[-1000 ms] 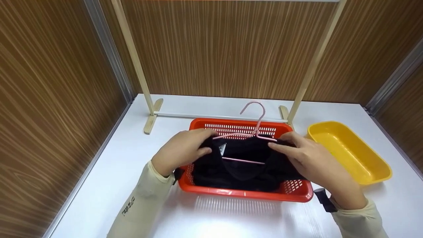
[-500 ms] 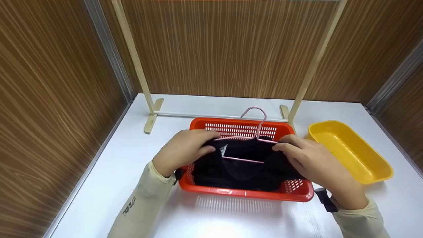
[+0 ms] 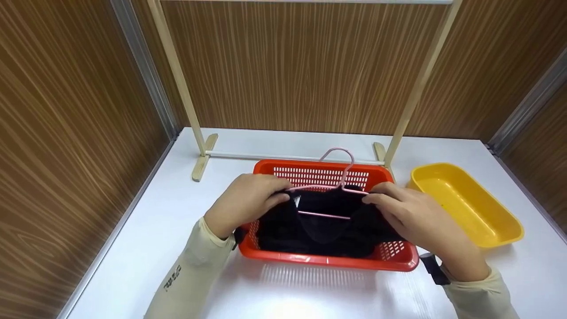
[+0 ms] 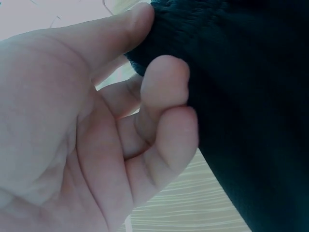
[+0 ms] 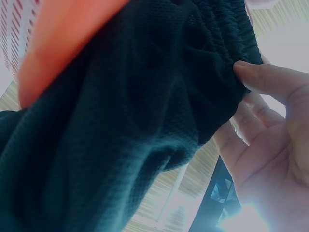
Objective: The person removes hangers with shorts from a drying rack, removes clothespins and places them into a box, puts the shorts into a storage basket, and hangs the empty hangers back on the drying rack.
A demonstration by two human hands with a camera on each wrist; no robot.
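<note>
A black elastic-waist garment [image 3: 325, 239] lies partly in the red basket [image 3: 328, 260], its waist opening held spread. Inside that opening sits a pink hanger [image 3: 323, 215], its hook standing up over the basket's back rim. My left hand [image 3: 250, 197] pinches the left end of the waistband together with the hanger's shoulder. At the other end my right hand [image 3: 414, 212] grips the waistband, fingertips right at the hanger's right arm. In the right wrist view, the gathered waistband [image 5: 236, 34] runs under my thumb. A white label shows inside the opening near my left thumb.
Behind the basket stands a rack with wooden posts [image 3: 179, 75], a low white bar [image 3: 283, 156] and a top bar [image 3: 310, 1]. A yellow tray [image 3: 469, 208] sits to the right. Wood-patterned walls enclose the white table [image 3: 137, 266].
The hanger's hook has tipped lower toward the basket. My right index finger has drawn back along the hanger arm and now curls at the waistband. My left hand stays nearly in place.
</note>
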